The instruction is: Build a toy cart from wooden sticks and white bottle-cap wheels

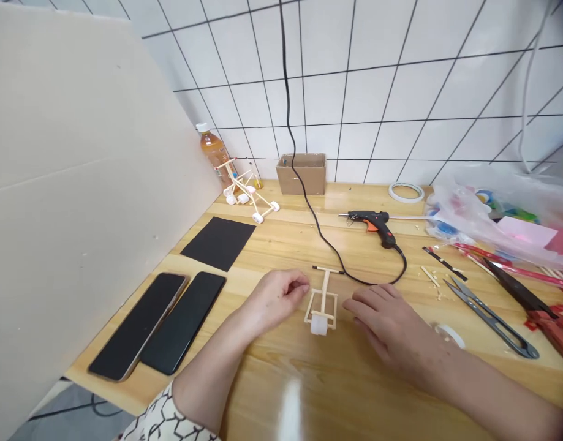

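2 bare hands flank the action at the pale wooden tabletop (272,392), and between them sits a small pale wooden stick model (324,294), with its rectangular frame, long central stick, dark-ended crossbar and chunky white roller (318,325) at the near end! Left hand (274,303) is just beside the frame, thumb and fingers curled in close; whether those tips meet, I cannot tell. Over on the other side, the right hand (391,324) lies low, fingers loosely extended, apart from the model and with nothing visible in its grasp.

Just past the crossbar runs a thin black cord (327,242), looping up to a black glue gun with an orange trigger (375,223); whether bar and cord touch is unclear. Out right, grey metal snips (472,300) and red-handled scissors (520,294) share the wing with a translucent plastic bag (469,190). On the left, 2 dark smartphones (184,321) lie side by side, a square black sheet (219,243) beyond them. And at the back, a larger white-wheeled stick model (244,187) stands before an amber drink bottle (212,144), with an open brown cardboard box (302,180) against the tiles!
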A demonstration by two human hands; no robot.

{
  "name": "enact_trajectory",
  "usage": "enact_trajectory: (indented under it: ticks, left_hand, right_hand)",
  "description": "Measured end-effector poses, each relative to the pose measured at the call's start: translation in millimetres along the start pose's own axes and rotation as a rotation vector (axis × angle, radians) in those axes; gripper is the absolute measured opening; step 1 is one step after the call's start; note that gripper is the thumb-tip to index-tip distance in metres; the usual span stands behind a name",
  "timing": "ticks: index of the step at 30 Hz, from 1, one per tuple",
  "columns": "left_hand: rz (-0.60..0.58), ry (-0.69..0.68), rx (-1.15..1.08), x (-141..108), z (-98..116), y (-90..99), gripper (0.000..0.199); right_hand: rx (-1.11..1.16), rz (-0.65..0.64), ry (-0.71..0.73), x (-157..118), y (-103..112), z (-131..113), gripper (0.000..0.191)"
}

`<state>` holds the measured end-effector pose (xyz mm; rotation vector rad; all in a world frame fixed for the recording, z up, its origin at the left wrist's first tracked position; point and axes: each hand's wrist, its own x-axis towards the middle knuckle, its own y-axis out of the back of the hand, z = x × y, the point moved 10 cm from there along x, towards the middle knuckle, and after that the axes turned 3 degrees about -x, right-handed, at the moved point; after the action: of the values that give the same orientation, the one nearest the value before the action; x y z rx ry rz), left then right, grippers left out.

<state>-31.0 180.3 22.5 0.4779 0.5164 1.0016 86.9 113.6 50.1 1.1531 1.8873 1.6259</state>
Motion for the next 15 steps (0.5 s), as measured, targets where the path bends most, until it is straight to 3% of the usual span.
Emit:
enact_trajectory:
  ticks: [7, 15]
  left_hand:
    - [0.041, 0.015, 0.113, 2, -3, -1.6, 0.024]
    - [0.057, 0.032, 0.113, 2, 1, -1.1, 0.023]
  right_hand:
    - [0.032, 0.030, 0.001, 3, -8, -2, 0.023]
    - [0.077, -0.083, -0.046, 1, -23, 6, 0.019]
